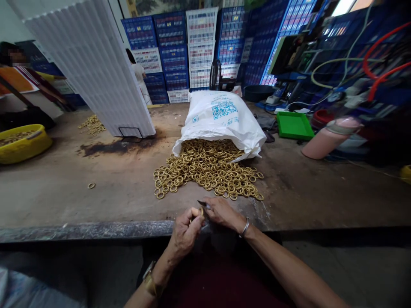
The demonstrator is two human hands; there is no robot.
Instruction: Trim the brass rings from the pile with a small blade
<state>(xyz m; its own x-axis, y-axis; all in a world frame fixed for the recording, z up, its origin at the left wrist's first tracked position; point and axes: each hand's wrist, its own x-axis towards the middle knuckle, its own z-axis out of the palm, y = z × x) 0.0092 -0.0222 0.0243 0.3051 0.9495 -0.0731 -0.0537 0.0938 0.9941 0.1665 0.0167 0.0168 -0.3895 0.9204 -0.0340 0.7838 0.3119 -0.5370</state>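
Observation:
My left hand, with a watch at its wrist, is closed on a brass-coloured ring pinched at the fingertips. Close beside it, my right hand grips a small knife; only its dark, pointed blade shows past the fingers. Both hands are at the table's front edge. Just beyond them lies a loose pile of brass-coloured rings, spilling from the mouth of a white woven sack with blue print.
A single ring lies apart on the worn table. To the left are a yellow basin, a tall white corrugated panel and a person. On the right stand a green tray and a pink bottle. Stacked crates line the back.

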